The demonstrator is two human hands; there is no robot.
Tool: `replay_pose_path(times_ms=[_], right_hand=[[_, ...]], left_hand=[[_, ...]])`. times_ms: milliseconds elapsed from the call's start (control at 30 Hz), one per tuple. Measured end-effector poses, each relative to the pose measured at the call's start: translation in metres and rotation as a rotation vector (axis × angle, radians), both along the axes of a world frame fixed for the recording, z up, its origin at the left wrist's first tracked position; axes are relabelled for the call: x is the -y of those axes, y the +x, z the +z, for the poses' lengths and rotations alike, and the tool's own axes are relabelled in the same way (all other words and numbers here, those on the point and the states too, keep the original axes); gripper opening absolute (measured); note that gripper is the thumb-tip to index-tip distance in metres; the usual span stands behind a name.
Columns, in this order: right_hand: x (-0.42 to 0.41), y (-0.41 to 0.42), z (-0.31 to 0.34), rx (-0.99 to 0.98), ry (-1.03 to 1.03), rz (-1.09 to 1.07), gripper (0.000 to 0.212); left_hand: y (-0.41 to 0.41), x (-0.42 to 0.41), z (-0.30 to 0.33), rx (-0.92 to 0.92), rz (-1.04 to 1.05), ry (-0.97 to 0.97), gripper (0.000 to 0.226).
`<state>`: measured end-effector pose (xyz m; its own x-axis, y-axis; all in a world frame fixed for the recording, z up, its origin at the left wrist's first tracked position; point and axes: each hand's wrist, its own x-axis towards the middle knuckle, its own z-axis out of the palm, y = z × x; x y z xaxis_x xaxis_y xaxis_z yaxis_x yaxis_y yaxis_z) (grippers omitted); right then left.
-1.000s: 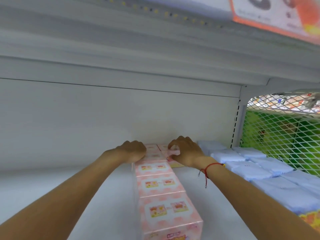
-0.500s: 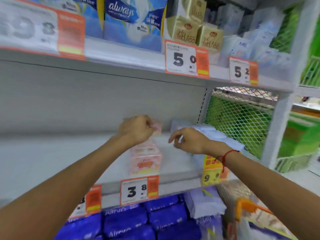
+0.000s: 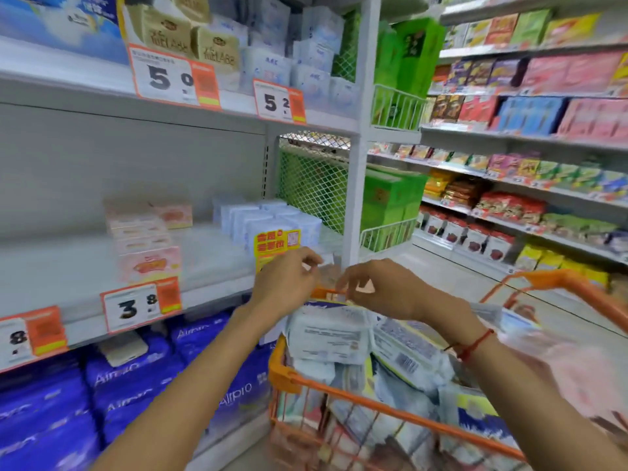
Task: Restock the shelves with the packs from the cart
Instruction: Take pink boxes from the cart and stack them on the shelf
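Hands over the cart, both empty. My left hand (image 3: 287,278) hangs above the cart's far left corner, fingers loosely curled, thumb and forefinger close together but nothing between them that I can make out. My right hand (image 3: 380,288) sits just beside it to the right, fingers likewise slack and half bent, holding nothing; a red string bracelet (image 3: 470,346) circles that wrist. The two hands are near each other but not touching. Below them the orange cart (image 3: 283,375) is heaped with packs (image 3: 328,338), pale wrappers with printed labels and barcodes, the top ones lying flat and tilted; much of the heap is blurred. To the left, the middle shelf (image 3: 68,266) carries a row of pink packs (image 3: 149,263) running from the front edge back toward the rear panel, with a price tag (image 3: 141,307) reading 3.8 on the edge right below them. Right of the pink row stands a cluster of light blue packs (image 3: 268,222), a yellow tag (image 3: 277,243) in front of them. The shelf beneath holds dark blue packs (image 3: 136,375). Far right, another aisle of shelving (image 3: 526,137) with mixed coloured goods.
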<state>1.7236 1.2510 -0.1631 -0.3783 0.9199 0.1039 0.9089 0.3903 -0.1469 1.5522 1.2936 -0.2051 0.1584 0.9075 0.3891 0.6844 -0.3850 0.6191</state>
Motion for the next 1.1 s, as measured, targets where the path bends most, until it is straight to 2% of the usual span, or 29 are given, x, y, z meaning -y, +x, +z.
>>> replay_pose_path(times_ms=[167, 267, 300, 333, 367, 400, 467, 567, 667, 700, 767, 833, 867, 933, 967, 1033, 1100], right_hand=[[0.042, 0.063, -0.003, 0.166, 0.129, -0.319, 0.041], [0.059, 0.095, -0.006, 0.232, -0.130, -0.608, 0.064], [0.063, 0.101, -0.011, 0.175, -0.214, -0.666, 0.056], [0.066, 0.102, -0.018, 0.110, -0.235, -0.679, 0.038], [0.067, 0.103, -0.027, 0.080, -0.168, -0.668, 0.021], [0.068, 0.103, -0.034, 0.081, -0.065, -0.670, 0.015], [0.070, 0.102, -0.044, 0.138, 0.120, -0.688, 0.016], [0.076, 0.101, -0.042, 0.094, 0.238, -0.666, 0.036], [0.080, 0.096, -0.031, 0.080, 0.294, -0.582, 0.065], [0.081, 0.091, -0.029, 0.019, 0.327, -0.535, 0.071], [0.082, 0.082, -0.029, -0.232, 0.355, -0.412, 0.078], [0.081, 0.077, -0.033, -0.488, 0.329, -0.299, 0.080], [0.080, 0.074, -0.036, -0.573, 0.322, -0.263, 0.079], [0.081, 0.066, -0.040, -0.669, 0.340, -0.204, 0.076], [0.082, 0.061, -0.042, -0.679, 0.353, -0.165, 0.075], [0.084, 0.052, -0.043, -0.678, 0.333, -0.082, 0.076], [0.088, 0.052, -0.039, -0.624, 0.241, -0.048, 0.079]], left_hand=[[0.046, 0.018, -0.046, -0.268, 0.019, 0.179, 0.024], [0.047, 0.021, -0.057, -0.235, 0.004, 0.232, 0.023], [0.046, 0.020, -0.056, -0.219, -0.021, 0.217, 0.022], [0.045, 0.019, -0.054, -0.205, -0.051, 0.189, 0.021], [0.043, 0.018, -0.052, -0.190, -0.080, 0.156, 0.020], [0.042, 0.018, -0.050, -0.168, -0.100, 0.133, 0.019], [0.044, 0.019, -0.048, -0.124, -0.120, 0.135, 0.018], [0.055, 0.029, -0.048, -0.070, -0.186, 0.155, 0.017], [0.063, 0.042, -0.042, 0.096, -0.303, 0.023, 0.015], [0.064, 0.044, -0.038, 0.186, -0.347, -0.044, 0.015], [0.065, 0.051, -0.025, 0.429, -0.416, -0.236, 0.019], [0.063, 0.056, -0.012, 0.670, -0.462, -0.484, 0.035], [0.061, 0.058, -0.008, 0.738, -0.497, -0.569, 0.050], [0.058, 0.060, -0.006, 0.813, -0.582, -0.650, 0.080], [0.057, 0.062, -0.006, 0.851, -0.611, -0.662, 0.085], [0.058, 0.063, -0.004, 0.924, -0.628, -0.661, 0.069], [0.058, 0.063, -0.005, 0.939, -0.551, -0.610, 0.055]])
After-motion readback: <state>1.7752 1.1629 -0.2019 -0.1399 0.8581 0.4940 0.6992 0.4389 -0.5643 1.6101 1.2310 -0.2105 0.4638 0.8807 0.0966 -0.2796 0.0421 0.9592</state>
